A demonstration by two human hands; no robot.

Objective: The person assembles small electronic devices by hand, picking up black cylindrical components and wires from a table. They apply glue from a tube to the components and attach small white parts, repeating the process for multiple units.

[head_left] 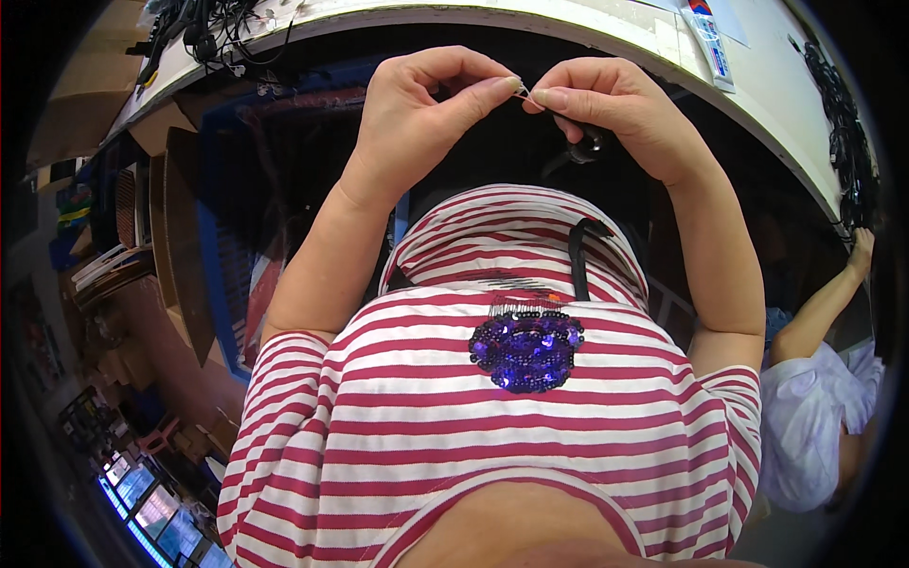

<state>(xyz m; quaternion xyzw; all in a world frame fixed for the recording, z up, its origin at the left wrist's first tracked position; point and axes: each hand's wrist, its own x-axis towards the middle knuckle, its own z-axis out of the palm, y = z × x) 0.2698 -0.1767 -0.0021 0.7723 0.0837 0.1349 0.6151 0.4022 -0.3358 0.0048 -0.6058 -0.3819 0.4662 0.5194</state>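
Note:
My left hand (426,109) and my right hand (620,104) are raised close together in front of the table edge. Between their fingertips run thin pale and reddish wires (526,96). The left thumb and forefinger pinch one end. On the other side, my right thumb and forefinger are closed on the same wires. A glossy black rounded object (588,147) hangs just under the right hand's curled fingers; I cannot make out its kind or whether the hand holds it.
A white table (606,33) curves across the top. Tangled black cables (222,33) lie at its left, a tube (708,43) and more black cables (838,118) at its right. A blue crate (216,256) and cardboard (180,237) stand left. Another person's arm (824,303) reaches in at right.

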